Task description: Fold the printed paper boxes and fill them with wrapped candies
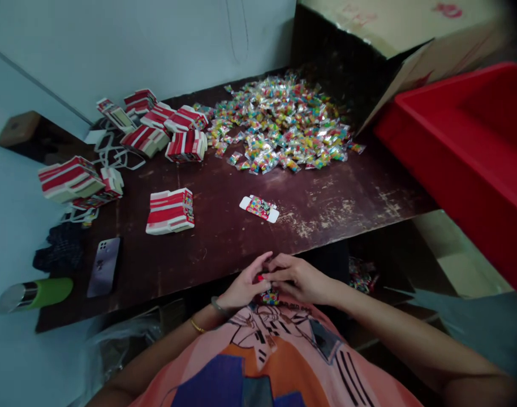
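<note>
Close to my body, just off the table's front edge, I hold a small printed carton [270, 297] with a colourful pattern. My left hand [246, 286] grips its left side, thumb across it. Bent fingers of my right hand [298, 276] press at its upper end and cover much of it. Beyond my hands, a flattened red and white carton [259, 208] with white end flaps lies on the table. Farther back spreads a big heap of small clear-wrapped colourful candies [279, 121]. To the left lies a stack of flat cartons [171, 211].
More carton stacks [72, 178] and loose white bands [114, 150] lie at the back left. A phone [104, 267] and a green bottle [50, 293] rest at the table's left end. A red bin [453, 158] and a cardboard box [394, 28] crowd the right side.
</note>
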`<action>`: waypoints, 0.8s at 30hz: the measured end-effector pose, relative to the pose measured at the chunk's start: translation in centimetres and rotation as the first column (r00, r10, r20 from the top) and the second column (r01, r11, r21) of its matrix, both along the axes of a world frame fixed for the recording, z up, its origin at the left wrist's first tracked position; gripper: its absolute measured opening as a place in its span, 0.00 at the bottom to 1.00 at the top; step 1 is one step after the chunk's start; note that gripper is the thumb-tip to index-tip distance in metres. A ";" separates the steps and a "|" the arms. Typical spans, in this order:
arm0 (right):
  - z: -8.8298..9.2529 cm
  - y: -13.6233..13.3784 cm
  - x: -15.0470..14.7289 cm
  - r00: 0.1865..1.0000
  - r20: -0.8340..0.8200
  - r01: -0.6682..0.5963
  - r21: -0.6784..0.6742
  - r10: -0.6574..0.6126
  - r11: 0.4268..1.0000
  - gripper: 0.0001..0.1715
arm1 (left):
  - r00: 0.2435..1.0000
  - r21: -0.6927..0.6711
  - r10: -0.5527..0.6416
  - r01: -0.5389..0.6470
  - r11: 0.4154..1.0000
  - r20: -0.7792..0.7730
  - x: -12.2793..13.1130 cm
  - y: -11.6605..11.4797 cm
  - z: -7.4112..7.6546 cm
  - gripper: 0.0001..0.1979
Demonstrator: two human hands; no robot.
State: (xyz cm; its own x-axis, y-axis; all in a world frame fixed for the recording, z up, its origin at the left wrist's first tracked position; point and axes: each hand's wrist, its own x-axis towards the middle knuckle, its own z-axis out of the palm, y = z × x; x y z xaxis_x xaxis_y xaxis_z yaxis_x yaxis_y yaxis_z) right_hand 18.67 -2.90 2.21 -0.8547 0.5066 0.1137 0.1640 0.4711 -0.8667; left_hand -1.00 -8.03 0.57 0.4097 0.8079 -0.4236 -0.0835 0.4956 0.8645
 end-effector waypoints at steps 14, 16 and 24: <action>-7.8 19.2 5.4 0.555 0.089 0.629 0.605 -0.827 0.488 0.24 | 0.818 -0.048 -0.419 0.437 0.898 -0.394 -8.8 3.9 3.3 0.12; -8.8 15.9 5.4 0.569 0.013 0.673 0.568 -0.823 0.474 0.22 | 0.934 -0.087 -0.270 0.256 0.963 -0.236 -7.8 4.2 2.2 0.17; -8.7 2.1 3.9 0.798 0.127 0.467 0.487 -0.589 0.738 0.36 | 0.985 -0.128 0.128 -0.113 0.985 0.113 0.3 7.8 -2.6 0.21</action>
